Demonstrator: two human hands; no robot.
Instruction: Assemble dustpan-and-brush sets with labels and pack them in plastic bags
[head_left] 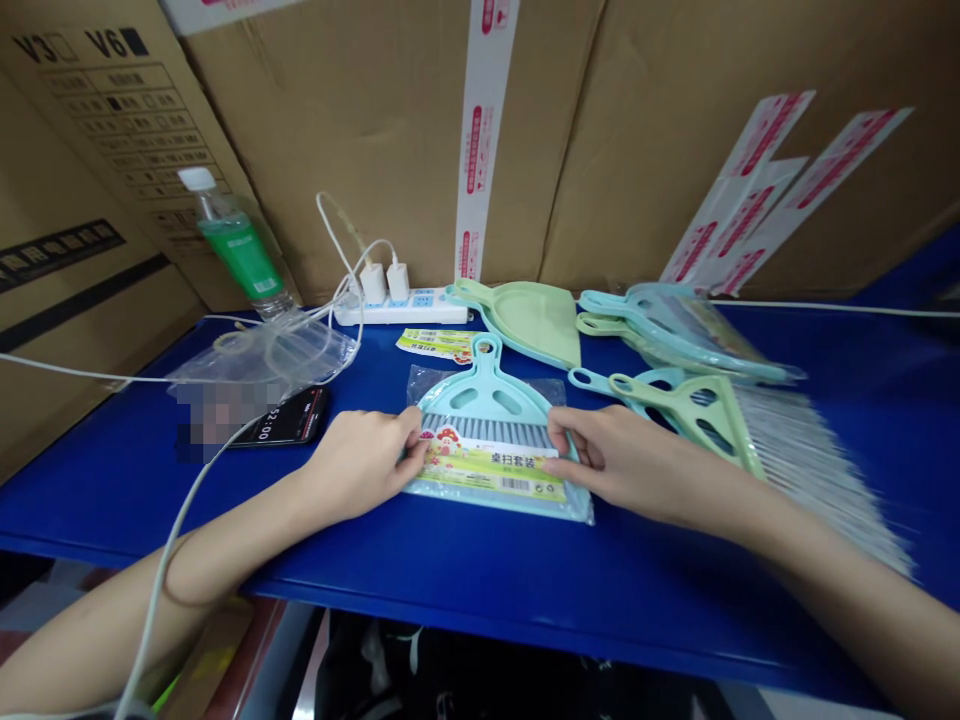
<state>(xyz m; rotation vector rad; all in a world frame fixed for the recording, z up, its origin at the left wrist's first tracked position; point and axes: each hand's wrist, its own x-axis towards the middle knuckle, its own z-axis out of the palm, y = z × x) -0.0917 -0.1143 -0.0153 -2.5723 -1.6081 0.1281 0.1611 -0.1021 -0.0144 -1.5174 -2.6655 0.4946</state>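
A light-blue dustpan and brush set (pixel 491 400) lies in a clear plastic bag in front of me, handles pointing away. A printed label card (pixel 491 468) with red mushrooms shows across the grey bristles. My left hand (pixel 367 455) pinches the left edge of the bagged set near the card. On the opposite edge, my right hand (pixel 600 450) grips it with curled fingers. Beyond the handle are loose label cards (pixel 439 344) and a green dustpan (pixel 536 318) stacked on a blue one.
Green and blue brushes (pixel 712 415) lie right, bristles near my right forearm. Behind them is a bagged set (pixel 697 325). A power strip (pixel 412 308), white cables, a phone (pixel 289 420), clear plastic bags (pixel 262 355) and a bottle (pixel 240 245) stand left and back. Cardboard boxes (pixel 360 130) wall the rear.
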